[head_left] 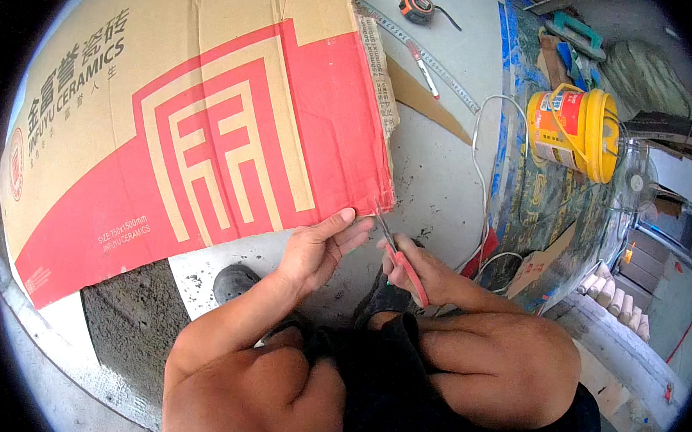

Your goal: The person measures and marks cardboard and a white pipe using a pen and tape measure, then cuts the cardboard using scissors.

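Note:
A large red and tan cardboard sheet (232, 147) fills the upper left of the view. My left hand (317, 250) grips its lower right edge, thumb along the border, fingers curled beneath. My right hand (417, 271) holds red-handled scissors (408, 272), whose metal blades reach the sheet's corner where the edge is ragged. A narrow offcut of brown cardboard (426, 107) lies on the pale floor to the sheet's right, partly beneath it.
A tape measure (416, 7), metal ruler (455, 81) and marker (423, 66) lie beyond. At right are a yellow bucket (577, 134), white cable (481, 176), fan (639, 180) and stacked rolls (615, 304). Dark wet mortar (128, 337) is at lower left.

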